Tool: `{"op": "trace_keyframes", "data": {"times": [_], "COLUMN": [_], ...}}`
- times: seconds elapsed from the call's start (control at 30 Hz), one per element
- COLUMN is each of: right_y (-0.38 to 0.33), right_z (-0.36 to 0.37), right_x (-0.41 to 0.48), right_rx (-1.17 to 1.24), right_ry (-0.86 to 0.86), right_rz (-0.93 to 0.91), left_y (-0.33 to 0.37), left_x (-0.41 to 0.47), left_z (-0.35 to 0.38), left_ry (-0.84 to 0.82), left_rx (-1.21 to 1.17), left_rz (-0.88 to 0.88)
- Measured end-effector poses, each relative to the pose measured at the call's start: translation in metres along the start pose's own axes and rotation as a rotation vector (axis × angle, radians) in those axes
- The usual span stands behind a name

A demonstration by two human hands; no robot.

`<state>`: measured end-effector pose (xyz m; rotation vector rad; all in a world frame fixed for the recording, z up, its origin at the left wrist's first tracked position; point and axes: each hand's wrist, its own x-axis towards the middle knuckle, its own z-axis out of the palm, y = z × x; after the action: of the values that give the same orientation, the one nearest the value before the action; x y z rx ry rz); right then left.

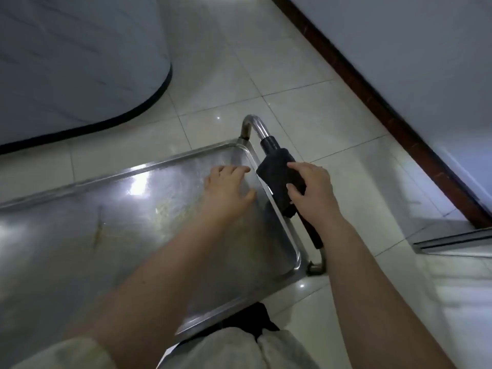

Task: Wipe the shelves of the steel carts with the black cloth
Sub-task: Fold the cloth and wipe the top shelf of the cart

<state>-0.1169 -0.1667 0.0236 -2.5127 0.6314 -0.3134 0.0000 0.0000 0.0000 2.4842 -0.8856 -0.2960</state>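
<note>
Head view, from the left: a grey rounded body (66, 62) with a black base edge stands on the pale tiled floor (266, 75). Below it the top shelf (80, 230) of the steel cart fills the lower left, its surface streaked and glaring with reflected light. The left hand (226, 187) is over the shelf's right end, close to the raised rim, fingers loosely spread and holding nothing (whether the fingertips touch the steel cannot be told). Just beyond the rim, the black cloth (277, 174) is draped over the black-sleeved part of the cart's tubular handle (255, 126). The right hand (314, 187) grasps the cloth there, forefinger over its top and thumb curled against its near side. Farther right, a dark brown skirting (372, 97) runs along a pale wall.
</note>
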Motion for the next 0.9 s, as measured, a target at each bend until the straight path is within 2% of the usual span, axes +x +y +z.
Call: {"op": "trace_keyframes", "data": {"times": [0.1,0.3,0.43,0.53,0.67,0.77,0.9], "right_y": [0.016,0.049,0.06,0.066,0.071,0.069,0.053], "right_z": [-0.002,0.007,0.012,0.009,0.007,-0.003,-0.023], "right_x": [0.04,0.096,0.105,0.11,0.116,0.115,0.105], "right_rx": [0.056,0.278,0.448,0.498,0.398,0.271,0.181], "right_ry": [-0.08,-0.363,-0.429,-0.482,-0.436,-0.378,-0.221], "right_rz": [0.059,0.18,0.18,0.183,0.158,0.097,-0.104], "left_y": [0.014,0.029,0.031,0.03,0.031,0.033,0.041], "left_x": [0.024,0.067,0.08,0.085,0.086,0.079,0.059], "left_z": [0.007,0.031,0.043,0.043,0.042,0.033,0.014], "left_ry": [-0.031,-0.092,-0.136,-0.205,-0.194,-0.053,0.093], "left_rx": [0.016,0.019,0.005,-0.129,-0.261,-0.317,-0.396], "left_rz": [0.013,-0.043,-0.085,-0.145,-0.186,-0.206,-0.176]}}
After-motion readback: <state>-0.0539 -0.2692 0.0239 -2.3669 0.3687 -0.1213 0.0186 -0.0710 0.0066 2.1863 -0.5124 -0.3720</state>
